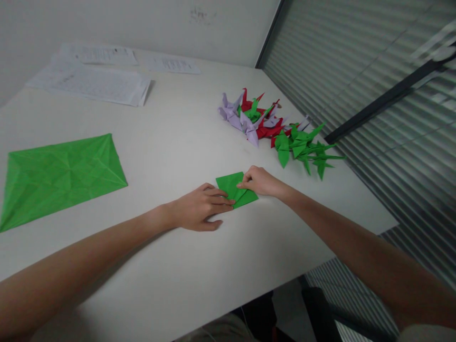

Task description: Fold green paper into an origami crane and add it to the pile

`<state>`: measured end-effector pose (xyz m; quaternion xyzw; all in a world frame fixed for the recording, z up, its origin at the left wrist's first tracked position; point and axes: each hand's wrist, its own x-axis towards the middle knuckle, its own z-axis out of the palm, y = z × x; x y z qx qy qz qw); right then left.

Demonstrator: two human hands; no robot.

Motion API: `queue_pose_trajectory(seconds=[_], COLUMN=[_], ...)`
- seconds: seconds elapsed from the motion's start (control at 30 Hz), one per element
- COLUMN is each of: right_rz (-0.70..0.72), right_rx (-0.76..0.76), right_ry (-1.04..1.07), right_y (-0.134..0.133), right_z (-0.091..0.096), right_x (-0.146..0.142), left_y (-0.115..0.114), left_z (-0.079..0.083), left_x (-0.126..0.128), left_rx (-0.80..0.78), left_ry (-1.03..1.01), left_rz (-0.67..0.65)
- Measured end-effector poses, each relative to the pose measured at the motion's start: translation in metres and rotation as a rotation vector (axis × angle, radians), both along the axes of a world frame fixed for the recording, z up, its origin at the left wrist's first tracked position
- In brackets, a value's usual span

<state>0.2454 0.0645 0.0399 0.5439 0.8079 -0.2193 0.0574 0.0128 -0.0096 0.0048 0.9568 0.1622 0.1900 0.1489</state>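
A small folded green paper (233, 186) lies on the white table (185, 142) in front of me. My left hand (201, 208) rests on the table with its fingers stretched flat, their tips pressing the paper's left edge. My right hand (259, 181) is closed in a pinch on the paper's right side, thumb and fingers pressed together on a fold.
A heap of folded paper cranes in purple, red and green (274, 128) sits behind the hands to the right. A large creased green sheet (60, 175) lies flat at the left. Printed papers (92, 80) are stacked at the far left. The table's right edge runs beside window blinds.
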Motion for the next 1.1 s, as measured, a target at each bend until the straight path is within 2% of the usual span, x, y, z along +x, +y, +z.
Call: queue_pose_trajectory(seconds=[0.23,0.43,0.7,0.9,1.1], right_rz=[-0.001,0.002,0.016,0.004,-0.021], right_rx=[-0.033,-0.038,-0.051,-0.047,-0.04], right_ry=[-0.05,-0.114,-0.09,-0.111,-0.159], right_y=[0.005,0.008,0.01,0.008,0.004], right_z=[0.001,0.0,-0.003,-0.002,0.006], right_x=[-0.002,-0.003,-0.001,-0.003,-0.01], left_y=[-0.001,-0.001,0.002,0.002,0.011], left_z=[0.005,0.0,0.001,-0.004,0.006], left_x=[0.002,0.005,0.008,0.011,0.013], left_rx=[-0.003,0.044,0.009,0.076,0.133], left_ry=[0.046,0.039,0.031,0.042,0.066], left_rz=[0.022,0.047,0.043,0.044,0.002])
